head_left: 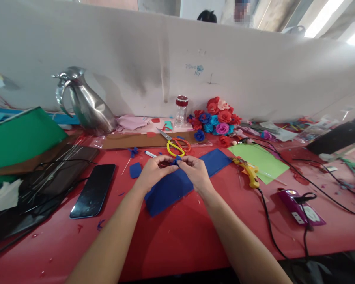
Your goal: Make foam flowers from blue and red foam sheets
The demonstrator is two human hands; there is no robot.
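Between my two hands is a small piece of blue crepe paper, pinched by the fingertips of both. My left hand grips it from the left with thumb and fingers together. From the other side my right hand holds it the same way. Beneath them a long blue paper strip lies slantwise on the red table. Scissors with yellow and orange handles rest just beyond my fingers. A small blue paper square and a blue paper flower piece on a thin stem lie left of my hands.
A yellow glue gun and light green paper lie at right, near a purple power strip with trailing cords. A phone and steel jug stand left. Paper roses and a glass jar are behind.
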